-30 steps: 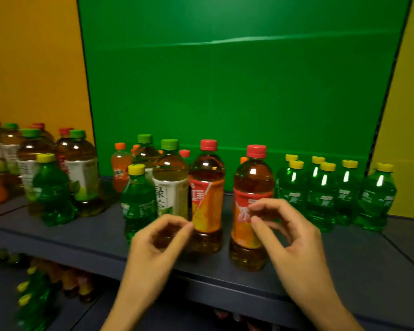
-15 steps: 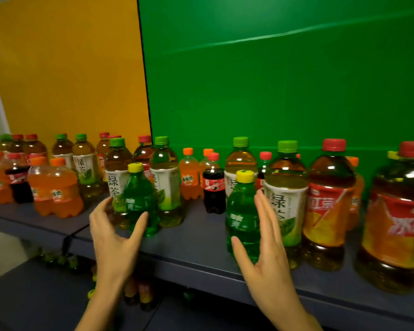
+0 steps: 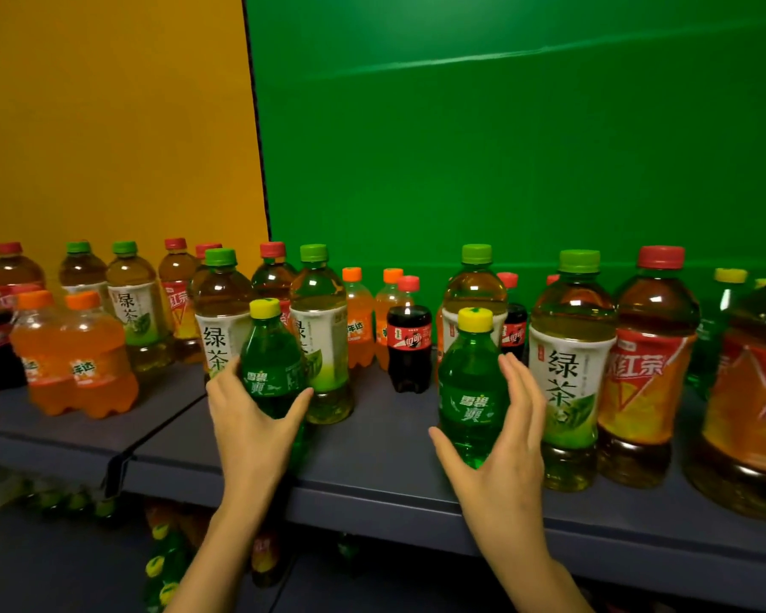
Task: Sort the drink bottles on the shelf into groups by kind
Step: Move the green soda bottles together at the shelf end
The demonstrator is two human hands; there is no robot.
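Since half a second ago both hands have moved forward onto the two small yellow-capped sodas at the front of the shelf [image 3: 394,440]. The left hand [image 3: 253,418] now wraps the left green soda bottle [image 3: 270,369], thumb on one side and fingers round the other, so its grip is clamped on the body. The right hand [image 3: 500,440] brackets the right green soda bottle [image 3: 472,391] with its thumb low in front and its fingers straight alongside; that grip is apart and not yet closed. Both bottles stand upright among taller drinks, the right one just beside a green tea bottle [image 3: 569,391] and near a red tea bottle [image 3: 651,369]. They look like strays of one kind, probably taken as a pair to carry together. A similar bottle [image 3: 726,311] at the far right hints where their group stands.
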